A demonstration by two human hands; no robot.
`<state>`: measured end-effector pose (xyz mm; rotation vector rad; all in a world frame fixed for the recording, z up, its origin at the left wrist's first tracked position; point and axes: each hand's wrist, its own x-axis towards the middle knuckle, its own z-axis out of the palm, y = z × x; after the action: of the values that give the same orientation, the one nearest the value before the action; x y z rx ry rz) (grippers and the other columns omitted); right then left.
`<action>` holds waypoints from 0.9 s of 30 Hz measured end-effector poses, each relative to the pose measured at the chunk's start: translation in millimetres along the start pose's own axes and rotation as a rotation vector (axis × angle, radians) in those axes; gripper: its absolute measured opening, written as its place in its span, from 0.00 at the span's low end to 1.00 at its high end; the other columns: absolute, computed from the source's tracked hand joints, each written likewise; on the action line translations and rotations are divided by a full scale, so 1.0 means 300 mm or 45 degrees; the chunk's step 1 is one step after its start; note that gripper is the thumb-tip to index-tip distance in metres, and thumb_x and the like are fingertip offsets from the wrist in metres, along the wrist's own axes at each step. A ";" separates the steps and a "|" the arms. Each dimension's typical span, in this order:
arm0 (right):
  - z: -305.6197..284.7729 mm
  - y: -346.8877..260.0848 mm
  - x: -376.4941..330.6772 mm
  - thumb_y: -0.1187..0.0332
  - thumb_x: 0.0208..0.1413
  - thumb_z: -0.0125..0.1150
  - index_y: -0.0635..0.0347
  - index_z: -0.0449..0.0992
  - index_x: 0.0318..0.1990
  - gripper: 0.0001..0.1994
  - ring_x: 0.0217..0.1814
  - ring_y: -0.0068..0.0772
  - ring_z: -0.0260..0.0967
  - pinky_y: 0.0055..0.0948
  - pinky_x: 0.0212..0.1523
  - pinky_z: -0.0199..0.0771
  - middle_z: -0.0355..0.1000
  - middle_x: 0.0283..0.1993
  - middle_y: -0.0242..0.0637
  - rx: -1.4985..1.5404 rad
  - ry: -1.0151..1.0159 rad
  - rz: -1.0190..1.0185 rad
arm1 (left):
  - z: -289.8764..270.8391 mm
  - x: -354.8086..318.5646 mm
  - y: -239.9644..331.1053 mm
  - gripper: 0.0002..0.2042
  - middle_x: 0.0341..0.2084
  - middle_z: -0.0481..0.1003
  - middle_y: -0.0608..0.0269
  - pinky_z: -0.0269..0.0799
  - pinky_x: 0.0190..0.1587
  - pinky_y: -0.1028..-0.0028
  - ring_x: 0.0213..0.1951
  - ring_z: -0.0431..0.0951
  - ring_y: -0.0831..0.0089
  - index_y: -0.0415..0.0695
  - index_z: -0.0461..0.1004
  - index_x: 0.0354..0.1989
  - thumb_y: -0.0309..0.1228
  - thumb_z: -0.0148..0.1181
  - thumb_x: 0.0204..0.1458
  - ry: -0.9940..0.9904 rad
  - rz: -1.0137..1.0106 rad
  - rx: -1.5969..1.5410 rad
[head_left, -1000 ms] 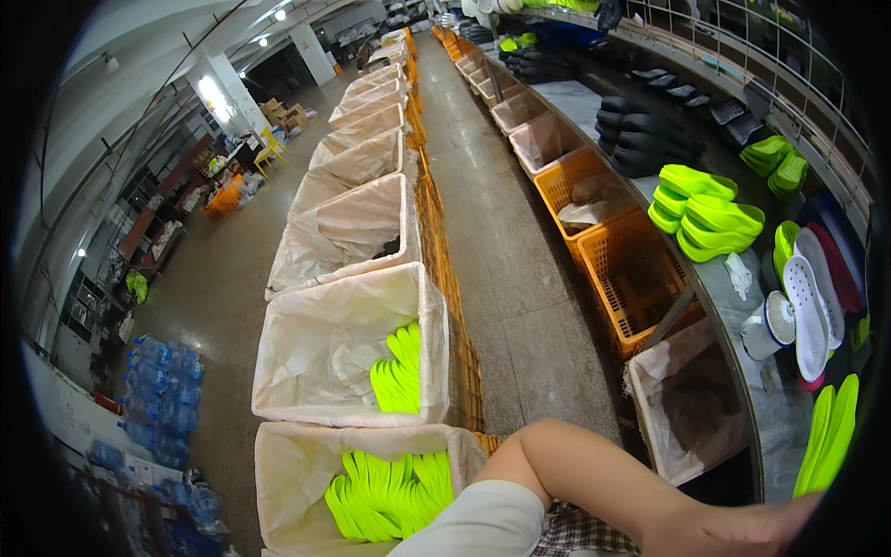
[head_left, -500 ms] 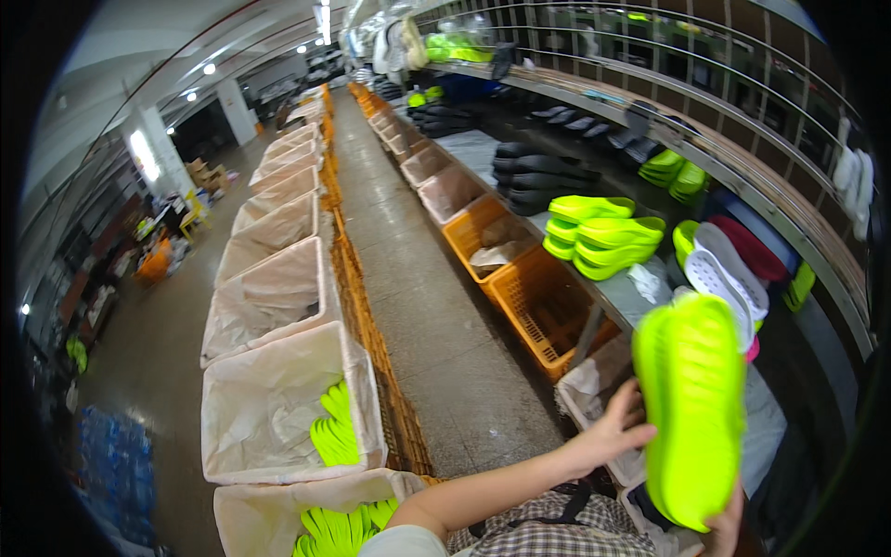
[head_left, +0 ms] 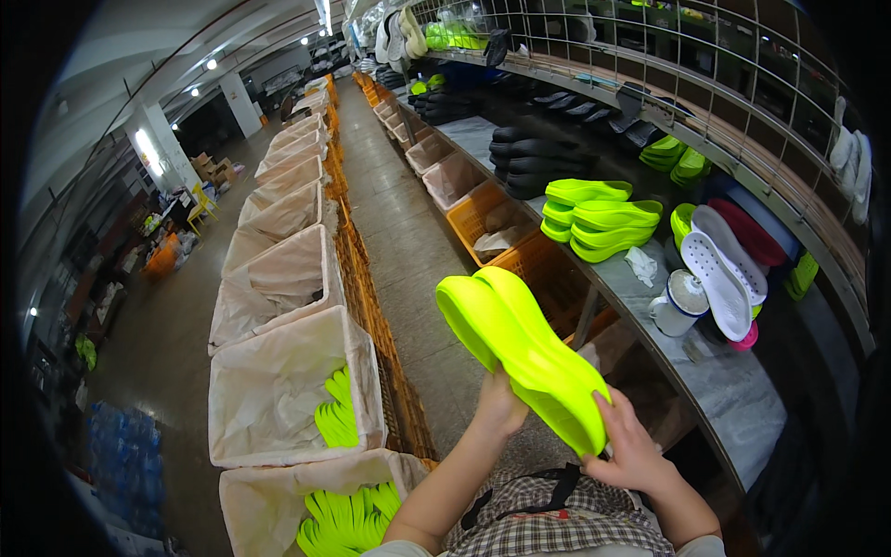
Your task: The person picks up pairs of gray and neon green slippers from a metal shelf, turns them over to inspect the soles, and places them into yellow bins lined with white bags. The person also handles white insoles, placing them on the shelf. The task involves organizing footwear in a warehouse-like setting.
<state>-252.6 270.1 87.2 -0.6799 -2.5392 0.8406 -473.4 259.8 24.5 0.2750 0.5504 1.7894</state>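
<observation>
A pair of neon yellow-green shoe soles (head_left: 534,348), lying one against the other, is held up in front of me at a slant. My left hand (head_left: 501,406) grips them from below along the left side, its fingers partly hidden behind them. At the lower right end, my right hand (head_left: 633,446) is closed on the soles with the thumb beneath. On the bench (head_left: 733,395) to the right rests a stack of similar neon soles (head_left: 608,223). Black soles (head_left: 538,165) are piled just beyond it.
Lined bins (head_left: 283,381) run along the left, the nearest two with neon soles (head_left: 348,520). Orange crates (head_left: 483,223) stand beneath the bench edge. A white mug (head_left: 680,302) sits beside a white perforated sole (head_left: 716,288). Wire mesh (head_left: 705,84) rises above the bench.
The neon soles have moved left, away from the bench, and tilted from upright to a slant. My left hand has come to grip them. The mug on the bench is now uncovered.
</observation>
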 end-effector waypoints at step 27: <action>0.046 0.008 0.120 0.56 0.36 0.73 0.62 0.36 0.68 0.57 0.68 0.54 0.43 0.44 0.65 0.47 0.43 0.67 0.53 0.260 -0.111 -0.141 | -0.141 0.042 -0.021 0.22 0.44 0.73 0.48 0.78 0.39 0.58 0.41 0.77 0.57 0.45 0.68 0.51 0.46 0.53 0.53 -0.122 -0.009 -0.320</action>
<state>-287.7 285.6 82.6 -0.4438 -2.4946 1.0924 -491.0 263.6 -16.3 0.1830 0.2546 1.8065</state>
